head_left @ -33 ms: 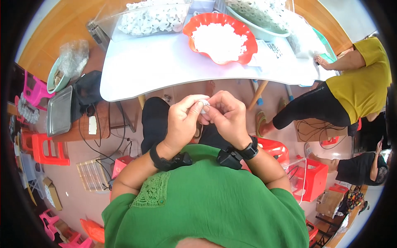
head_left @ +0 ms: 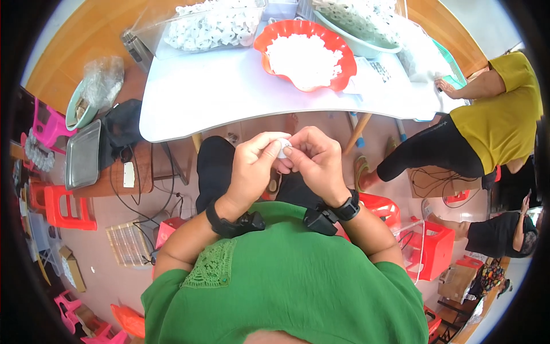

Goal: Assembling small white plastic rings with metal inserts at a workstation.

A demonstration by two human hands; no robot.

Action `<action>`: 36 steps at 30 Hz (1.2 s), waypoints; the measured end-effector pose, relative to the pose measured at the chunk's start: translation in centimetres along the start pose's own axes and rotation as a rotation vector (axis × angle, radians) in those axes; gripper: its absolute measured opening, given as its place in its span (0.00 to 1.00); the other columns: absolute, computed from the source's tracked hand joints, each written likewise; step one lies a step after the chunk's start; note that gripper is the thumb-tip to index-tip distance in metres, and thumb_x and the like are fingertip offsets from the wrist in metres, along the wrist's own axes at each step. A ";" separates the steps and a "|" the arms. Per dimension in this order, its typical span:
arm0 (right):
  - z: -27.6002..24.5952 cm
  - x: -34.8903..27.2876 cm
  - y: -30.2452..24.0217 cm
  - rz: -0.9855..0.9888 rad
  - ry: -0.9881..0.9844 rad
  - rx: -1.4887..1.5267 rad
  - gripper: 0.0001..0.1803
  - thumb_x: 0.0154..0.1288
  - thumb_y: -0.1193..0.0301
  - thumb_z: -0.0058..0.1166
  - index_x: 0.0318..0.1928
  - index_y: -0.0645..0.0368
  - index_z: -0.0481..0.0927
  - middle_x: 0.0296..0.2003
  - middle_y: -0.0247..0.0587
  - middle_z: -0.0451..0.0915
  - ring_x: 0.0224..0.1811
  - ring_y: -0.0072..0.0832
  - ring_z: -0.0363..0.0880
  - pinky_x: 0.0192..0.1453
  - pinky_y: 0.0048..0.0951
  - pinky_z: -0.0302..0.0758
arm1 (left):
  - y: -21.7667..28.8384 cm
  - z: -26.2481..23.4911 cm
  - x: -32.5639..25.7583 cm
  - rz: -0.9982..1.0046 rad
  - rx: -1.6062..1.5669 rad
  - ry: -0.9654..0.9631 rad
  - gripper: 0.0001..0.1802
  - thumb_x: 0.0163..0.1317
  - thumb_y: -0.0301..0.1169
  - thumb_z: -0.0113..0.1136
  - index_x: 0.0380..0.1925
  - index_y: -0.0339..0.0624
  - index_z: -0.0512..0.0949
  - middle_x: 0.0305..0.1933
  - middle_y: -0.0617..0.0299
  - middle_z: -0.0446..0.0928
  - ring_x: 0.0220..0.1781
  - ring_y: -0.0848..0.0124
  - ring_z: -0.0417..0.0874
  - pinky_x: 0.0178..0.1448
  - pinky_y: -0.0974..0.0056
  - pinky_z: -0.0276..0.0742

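Observation:
Between my two hands, over my lap, is a small round white piece [head_left: 283,148]; its exact kind is too small to tell. My left hand [head_left: 255,163] pinches its left side with thumb and forefinger. On the other side, my right hand [head_left: 314,157] presses thumb and fingertips against the same piece. Beyond my hands, a red wavy-rimmed bowl [head_left: 269,62] full of small white pieces stands on the white table [head_left: 200,103]. A clear plastic bin [head_left: 163,43] of white pieces with dark spots is at the table's far left.
A pale green basin [head_left: 375,49] heaped with white pieces stands far right, beside a plastic bag [head_left: 421,57]. A person in a yellow shirt [head_left: 495,114] stands at the table's right end. Red stools [head_left: 69,207] and a brown bench [head_left: 114,180] are at left.
More of the white piece's round face shows between my fingertips now. My hands have otherwise barely moved.

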State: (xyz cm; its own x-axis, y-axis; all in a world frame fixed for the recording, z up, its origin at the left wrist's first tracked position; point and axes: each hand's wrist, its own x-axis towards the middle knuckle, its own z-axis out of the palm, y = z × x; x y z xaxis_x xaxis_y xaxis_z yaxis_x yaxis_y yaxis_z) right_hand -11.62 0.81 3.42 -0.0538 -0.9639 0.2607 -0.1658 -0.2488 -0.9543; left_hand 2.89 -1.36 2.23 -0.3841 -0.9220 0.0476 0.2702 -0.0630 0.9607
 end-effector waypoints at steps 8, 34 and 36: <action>-1.2 1.2 -0.5 0.242 -0.038 0.284 0.02 0.62 0.81 0.53 0.35 0.66 0.75 0.26 0.34 0.77 0.21 0.12 0.71 0.23 0.15 0.70 | 1.1 -1.0 1.0 -0.174 -0.275 -0.050 0.18 0.68 0.28 0.48 0.55 0.30 0.69 0.40 0.53 0.79 0.34 0.68 0.84 0.37 0.69 0.82; -15.2 10.7 -6.1 0.052 0.018 -0.365 0.05 0.58 0.76 0.57 0.33 0.66 0.79 0.22 0.30 0.76 0.25 0.12 0.70 0.28 0.20 0.68 | 13.7 -8.7 17.3 0.113 -0.037 0.119 0.21 0.69 0.37 0.47 0.55 0.33 0.68 0.47 0.47 0.78 0.44 0.64 0.81 0.45 0.67 0.76; -17.6 14.0 -6.1 0.008 0.025 -0.426 0.05 0.58 0.76 0.57 0.31 0.66 0.79 0.21 0.31 0.76 0.23 0.13 0.70 0.26 0.20 0.68 | 10.5 -8.3 15.2 0.050 0.120 0.017 0.18 0.67 0.34 0.50 0.51 0.34 0.73 0.39 0.53 0.81 0.39 0.68 0.81 0.39 0.67 0.76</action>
State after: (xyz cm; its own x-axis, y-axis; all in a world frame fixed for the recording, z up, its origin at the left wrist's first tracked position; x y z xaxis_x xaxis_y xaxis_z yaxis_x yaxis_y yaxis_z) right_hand -28.67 -9.53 15.44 -0.0799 -0.9619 0.2616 -0.5573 -0.1745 -0.8117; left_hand 7.21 -19.20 10.73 -0.3571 -0.9295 0.0925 0.1807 0.0284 0.9831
